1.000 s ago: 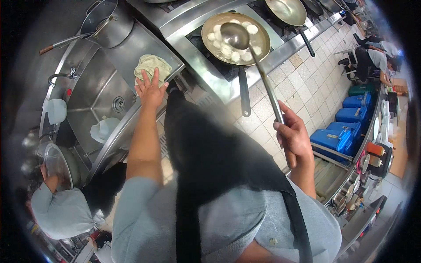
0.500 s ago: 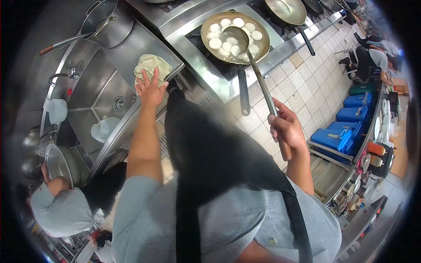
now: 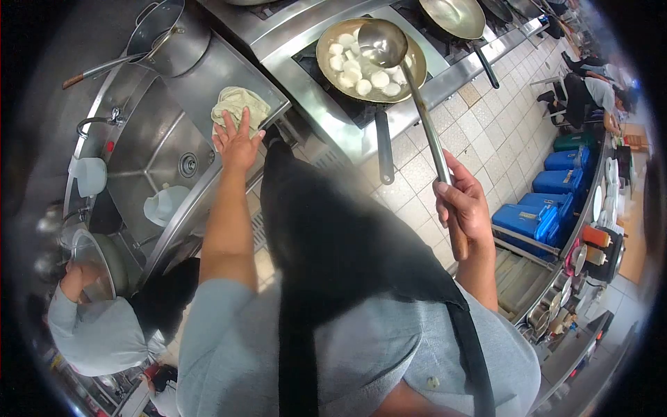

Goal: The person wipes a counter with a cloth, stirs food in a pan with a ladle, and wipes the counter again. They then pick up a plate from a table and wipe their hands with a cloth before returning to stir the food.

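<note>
My right hand [image 3: 464, 201] is wrapped round the handle of a long metal ladle [image 3: 384, 44]. The ladle's bowl hangs over the far right part of a frying pan [image 3: 325, 64] and covers some of what lies there. Several round white pieces [image 3: 379, 79] sit in clear liquid in the pan, which stands on the stove with its dark handle pointing toward me. My left hand [image 3: 238, 146] rests with fingers spread on a crumpled pale cloth [image 3: 241, 103] at the corner of the steel counter.
A sink [image 3: 149, 132] holding a white plastic container [image 3: 165, 206] lies left, below a large pot [image 3: 182, 52]. A second pan [image 3: 455, 17] sits on the stove at right. Another person [image 3: 104, 333] handles a large metal bowl [image 3: 97, 257]. Blue bins [image 3: 528, 219] line the right side.
The ladle's bowl has risen from among the white pieces toward the far side of the pan, and the pieces have shifted. My right hand moved slightly right and down; my left stays on the cloth.
</note>
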Tool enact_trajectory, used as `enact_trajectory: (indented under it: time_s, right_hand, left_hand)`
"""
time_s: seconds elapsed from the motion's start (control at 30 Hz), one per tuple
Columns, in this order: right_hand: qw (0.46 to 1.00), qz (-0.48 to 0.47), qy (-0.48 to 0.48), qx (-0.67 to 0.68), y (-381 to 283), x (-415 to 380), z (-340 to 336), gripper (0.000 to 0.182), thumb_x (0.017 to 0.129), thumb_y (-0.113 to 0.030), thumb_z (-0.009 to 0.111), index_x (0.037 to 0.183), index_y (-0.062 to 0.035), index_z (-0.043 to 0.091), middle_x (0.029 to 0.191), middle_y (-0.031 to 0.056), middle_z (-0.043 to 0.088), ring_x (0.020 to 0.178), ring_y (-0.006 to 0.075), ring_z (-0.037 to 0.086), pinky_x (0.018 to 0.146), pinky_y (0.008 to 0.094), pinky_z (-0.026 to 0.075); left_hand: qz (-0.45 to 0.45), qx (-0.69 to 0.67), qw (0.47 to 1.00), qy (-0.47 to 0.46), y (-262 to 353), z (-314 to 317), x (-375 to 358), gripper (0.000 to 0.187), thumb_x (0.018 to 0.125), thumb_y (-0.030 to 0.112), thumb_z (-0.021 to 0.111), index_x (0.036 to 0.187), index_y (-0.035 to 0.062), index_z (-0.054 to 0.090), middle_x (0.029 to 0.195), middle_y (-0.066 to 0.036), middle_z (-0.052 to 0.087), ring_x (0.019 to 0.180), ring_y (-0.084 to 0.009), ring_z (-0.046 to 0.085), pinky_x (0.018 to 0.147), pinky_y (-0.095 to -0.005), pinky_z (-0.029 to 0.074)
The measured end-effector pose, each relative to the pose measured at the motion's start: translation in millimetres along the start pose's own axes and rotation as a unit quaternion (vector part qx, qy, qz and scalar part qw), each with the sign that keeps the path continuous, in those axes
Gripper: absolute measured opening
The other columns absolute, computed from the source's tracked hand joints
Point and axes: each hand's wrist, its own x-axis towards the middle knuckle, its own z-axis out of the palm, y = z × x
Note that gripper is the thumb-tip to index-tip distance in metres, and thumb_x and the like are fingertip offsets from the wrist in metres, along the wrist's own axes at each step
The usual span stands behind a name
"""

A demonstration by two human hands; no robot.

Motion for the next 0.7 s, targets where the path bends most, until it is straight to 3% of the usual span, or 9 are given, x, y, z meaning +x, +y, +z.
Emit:
enact_trajectory:
  time_s: [0.17, 0.23, 0.43, 0.53, 0.6, 0.7]
  right_hand:
    - [0.991, -0.046, 0.049, -0.119, -2, 10, 2, 0.064, 0.087, -0.003, 0.059, 0.146, -0.0031, 0.036, 0.076, 0.0027, 0.054, 0.053, 0.0088, 0.052, 0.044, 0.0227, 0.044]
    - [0.968, -0.060, 0.092, -0.225, 2, 19, 1, 0.065, 0.087, -0.003, 0.059, 0.148, -0.0044, 0.035, 0.078, 0.0034, 0.055, 0.057, 0.0091, 0.052, 0.048, 0.0244, 0.044]
    - [0.938, -0.078, 0.130, -0.312, 18, 46, -2, 0.065, 0.088, -0.002, 0.059, 0.148, -0.0039, 0.034, 0.078, 0.0041, 0.057, 0.057, 0.0097, 0.051, 0.051, 0.0253, 0.045]
    - [0.952, -0.068, 0.130, -0.270, 23, 58, 4, 0.062, 0.088, -0.002, 0.058, 0.147, -0.0034, 0.037, 0.073, 0.0002, 0.049, 0.053, 0.0080, 0.048, 0.047, 0.0251, 0.042]
    - [0.954, -0.062, 0.121, -0.267, 27, 67, 2, 0.063, 0.088, -0.003, 0.058, 0.147, -0.0033, 0.035, 0.073, 0.0013, 0.051, 0.053, 0.0089, 0.050, 0.045, 0.0257, 0.043]
    - [0.995, -0.028, 0.043, -0.083, 21, 71, 11, 0.064, 0.088, -0.004, 0.059, 0.146, -0.0025, 0.034, 0.074, 0.0024, 0.053, 0.052, 0.0102, 0.051, 0.043, 0.0250, 0.043]
  left_hand:
    - [-0.001, 0.005, 1.000, -0.002, 0, -1, 0, 0.076, 0.089, 0.052, 0.058, 0.152, 0.0385, 0.019, 0.161, -0.015, -0.001, 0.145, -0.0465, 0.005, 0.116, -0.0563, 0.007]
    - [0.000, 0.009, 1.000, -0.001, 0, -1, 0, 0.075, 0.089, 0.052, 0.058, 0.152, 0.0380, 0.019, 0.161, -0.015, -0.001, 0.145, -0.0465, 0.005, 0.116, -0.0559, 0.007]
    - [-0.002, 0.008, 1.000, -0.009, 2, -3, -1, 0.075, 0.090, 0.052, 0.057, 0.153, 0.0368, 0.020, 0.161, -0.015, 0.000, 0.145, -0.0461, 0.005, 0.117, -0.0542, 0.005]
    - [-0.005, 0.006, 1.000, -0.009, 1, -1, 0, 0.074, 0.089, 0.052, 0.057, 0.152, 0.0373, 0.020, 0.161, -0.015, 0.000, 0.145, -0.0459, 0.004, 0.117, -0.0541, 0.005]
    - [-0.003, 0.004, 1.000, -0.005, 1, -1, 0, 0.074, 0.089, 0.052, 0.057, 0.152, 0.0376, 0.020, 0.161, -0.015, 0.000, 0.145, -0.0458, 0.004, 0.117, -0.0543, 0.005]
    - [-0.008, 0.003, 1.000, -0.008, 1, -2, 0, 0.075, 0.089, 0.053, 0.057, 0.152, 0.0384, 0.020, 0.161, -0.015, 0.000, 0.146, -0.0455, 0.004, 0.117, -0.0548, 0.005]
